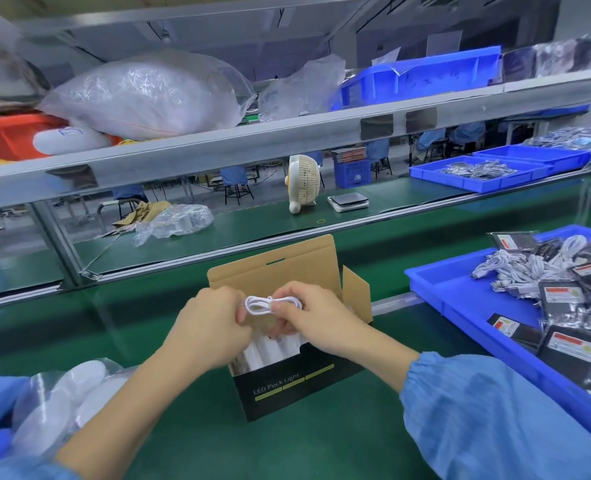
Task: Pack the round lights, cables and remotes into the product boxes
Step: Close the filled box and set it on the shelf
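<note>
On the green belt (190, 441), one open box (297, 379); two hands' grip (214, 327) (316, 323) pinches one coiled cable (270, 304).

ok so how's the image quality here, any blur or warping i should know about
Head view: the centre is sharp, with both hands and the white cable clear over the product box; the shelf rail bows from wide-angle distortion; the upper-left bags are smeared; lighting is even, with soft shadows.
</note>
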A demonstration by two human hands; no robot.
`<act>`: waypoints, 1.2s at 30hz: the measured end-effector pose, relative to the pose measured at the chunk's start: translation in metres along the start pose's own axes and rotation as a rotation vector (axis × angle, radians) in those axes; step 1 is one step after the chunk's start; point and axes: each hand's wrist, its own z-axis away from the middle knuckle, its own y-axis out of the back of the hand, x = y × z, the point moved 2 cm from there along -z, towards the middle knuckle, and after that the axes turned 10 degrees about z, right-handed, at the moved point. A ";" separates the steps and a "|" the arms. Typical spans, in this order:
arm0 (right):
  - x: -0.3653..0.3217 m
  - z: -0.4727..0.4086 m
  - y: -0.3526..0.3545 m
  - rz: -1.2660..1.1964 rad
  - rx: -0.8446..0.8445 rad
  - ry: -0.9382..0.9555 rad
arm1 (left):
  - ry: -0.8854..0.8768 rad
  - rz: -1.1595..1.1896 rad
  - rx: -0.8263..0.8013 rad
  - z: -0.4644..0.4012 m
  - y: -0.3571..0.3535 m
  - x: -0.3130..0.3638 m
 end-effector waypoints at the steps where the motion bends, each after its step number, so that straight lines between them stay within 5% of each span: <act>1: 0.001 -0.003 0.001 0.031 -0.001 -0.004 | -0.031 0.046 -0.003 0.004 -0.002 -0.001; 8: 0.018 -0.014 0.004 0.118 0.083 -0.046 | -0.292 -0.011 -0.322 0.011 0.003 0.002; 13: 0.026 -0.010 0.003 0.155 0.107 0.003 | -0.236 -0.125 -0.600 0.004 0.005 0.006; 19: 0.027 -0.006 -0.002 0.241 0.132 0.095 | -0.191 -0.277 -0.699 -0.015 0.001 0.007; 26: 0.025 -0.003 -0.001 0.266 0.136 0.128 | -0.440 -0.412 -0.595 -0.013 -0.015 0.009; 36: 0.031 -0.004 0.003 0.125 0.120 0.045 | -0.518 -0.359 -0.444 0.003 -0.013 -0.007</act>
